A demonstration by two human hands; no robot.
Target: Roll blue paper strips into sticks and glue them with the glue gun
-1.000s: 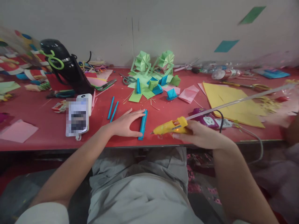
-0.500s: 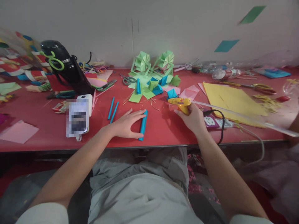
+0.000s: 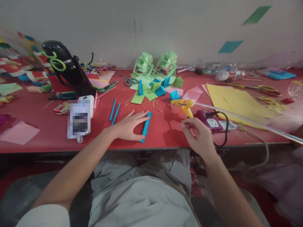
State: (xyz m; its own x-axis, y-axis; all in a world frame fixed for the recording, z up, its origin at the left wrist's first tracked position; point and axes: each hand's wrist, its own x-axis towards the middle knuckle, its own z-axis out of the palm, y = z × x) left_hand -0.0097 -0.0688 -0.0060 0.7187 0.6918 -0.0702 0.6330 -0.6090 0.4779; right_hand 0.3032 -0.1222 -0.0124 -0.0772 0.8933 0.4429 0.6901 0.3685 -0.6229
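My left hand [image 3: 129, 127] lies low on the table with its fingers stretched. Its thumb and fingertips press on the two ends of a rolled blue paper tube [image 3: 146, 127], holding it against the surface. Two thinner blue paper rolls [image 3: 113, 109] are just left of that hand. A yellow hot glue gun [image 3: 182, 104], its small light glowing and a long clear glue stick [image 3: 236, 113] out of its back, stands to the right. Just below its handle is my right hand [image 3: 195, 130], off the gun, thumb and fingertips curled together; whether anything is between them I cannot make out.
Folded green and blue paper pieces [image 3: 158, 86] and scissors [image 3: 130, 81] lie farther back. A phone [image 3: 78, 121] and a leaning black flask [image 3: 67, 67] stand left. Yellow paper [image 3: 233, 102], a purple power strip [image 3: 210, 121] and its cables are right.
My right hand has let go of the glue gun and drawn back, down and slightly right. The gun stays standing in place. My left hand and the blue tube are nearly unmoved.
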